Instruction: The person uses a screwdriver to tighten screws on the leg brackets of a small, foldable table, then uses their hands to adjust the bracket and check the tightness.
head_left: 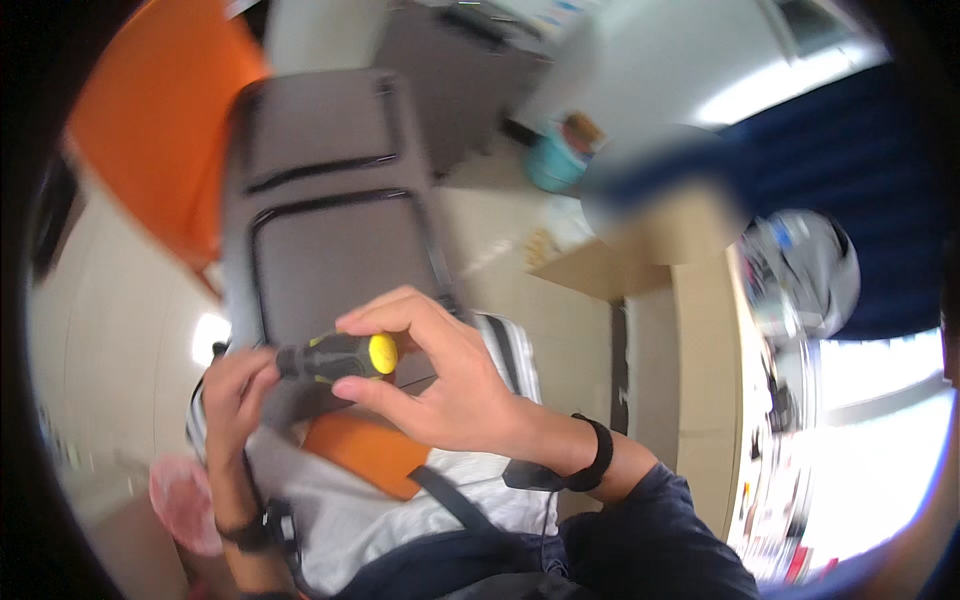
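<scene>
Black-and-yellow screwdriver (pixel 335 358): held above the near part of the gray panel (pixel 335 250). Left hand (pixel 236 398): grip pinching its left end. Right hand (pixel 455 380): grip pinching its handle beside the yellow cap (pixel 383 353).

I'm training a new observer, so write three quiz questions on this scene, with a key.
1. Which hand is nearer the round yellow cap of the stubby black-and-yellow tool handle, left or right?
2. True or false: in the picture, the round turquoise container is left of the large, smooth orange panel.
3. Fill in: the narrow strap-like band on the right wrist is ____.
Key: 1. Right hand. 2. False. 3. Black.
</scene>
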Tool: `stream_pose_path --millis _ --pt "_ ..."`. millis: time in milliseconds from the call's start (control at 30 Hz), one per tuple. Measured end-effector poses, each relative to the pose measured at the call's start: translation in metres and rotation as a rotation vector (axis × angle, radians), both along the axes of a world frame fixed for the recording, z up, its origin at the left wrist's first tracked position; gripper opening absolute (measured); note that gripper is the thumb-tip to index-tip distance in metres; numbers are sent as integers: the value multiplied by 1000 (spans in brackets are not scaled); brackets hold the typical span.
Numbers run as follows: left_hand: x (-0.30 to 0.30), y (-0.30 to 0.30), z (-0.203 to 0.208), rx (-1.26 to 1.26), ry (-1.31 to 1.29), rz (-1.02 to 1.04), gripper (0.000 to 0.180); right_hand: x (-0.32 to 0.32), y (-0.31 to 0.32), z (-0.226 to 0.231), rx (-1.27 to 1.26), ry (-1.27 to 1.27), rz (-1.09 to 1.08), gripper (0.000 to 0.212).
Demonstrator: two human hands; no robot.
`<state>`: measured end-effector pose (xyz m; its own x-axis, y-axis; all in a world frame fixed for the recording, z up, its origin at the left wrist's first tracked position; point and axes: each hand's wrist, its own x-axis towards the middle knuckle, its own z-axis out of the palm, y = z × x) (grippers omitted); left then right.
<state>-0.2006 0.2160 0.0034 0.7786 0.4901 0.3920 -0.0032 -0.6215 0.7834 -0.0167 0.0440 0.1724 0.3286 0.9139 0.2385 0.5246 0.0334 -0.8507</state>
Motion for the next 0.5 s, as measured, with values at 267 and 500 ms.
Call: stream_pose_path --millis 267,500 --pt "51 -99 59 -66 272 -463 11 48 -206 -5 -210 611 -493 27" --pt "97 -217 105 -192 472 -774 13 41 -305 24 -540 527 -450 27"
